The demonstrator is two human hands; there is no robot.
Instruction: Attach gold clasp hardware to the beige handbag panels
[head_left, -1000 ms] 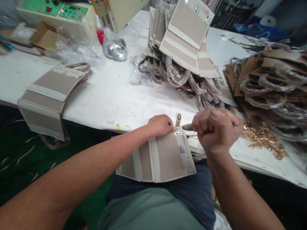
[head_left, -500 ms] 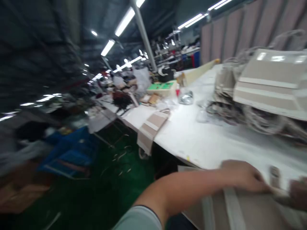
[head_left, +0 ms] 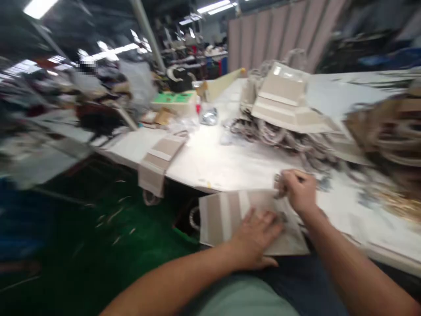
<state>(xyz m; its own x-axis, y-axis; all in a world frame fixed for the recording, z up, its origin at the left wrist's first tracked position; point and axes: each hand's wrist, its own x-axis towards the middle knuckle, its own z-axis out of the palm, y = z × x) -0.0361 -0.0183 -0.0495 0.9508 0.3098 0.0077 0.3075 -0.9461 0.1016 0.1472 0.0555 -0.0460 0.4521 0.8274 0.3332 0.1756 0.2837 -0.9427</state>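
A beige and white striped panel (head_left: pixel 213 219) lies at the table's front edge, partly over my lap. My left hand (head_left: pixel 255 239) rests on it with fingers spread. My right hand (head_left: pixel 297 188) is closed at the panel's upper right end, with the fingers curled around something small that blur hides. Farther back, a pile of similar striped pieces (head_left: pixel 283 92) with cord loops stands on the white table (head_left: pixel 210 162). Another striped piece (head_left: pixel 161 158) hangs over the table edge at the left.
Clear plastic bags (head_left: pixel 208 115) and a box with a green top (head_left: pixel 174 98) stand farther back. Brown pieces with cords (head_left: pixel 394 127) are at the right, near gold-coloured bits (head_left: pixel 397 202). Scraps lie on the green floor (head_left: pixel 108 245).
The view has swung right, bringing both forearms into sight. My left hand now lies flat with fingers spread on the panel; my right hand has come into clear view at its upper end.
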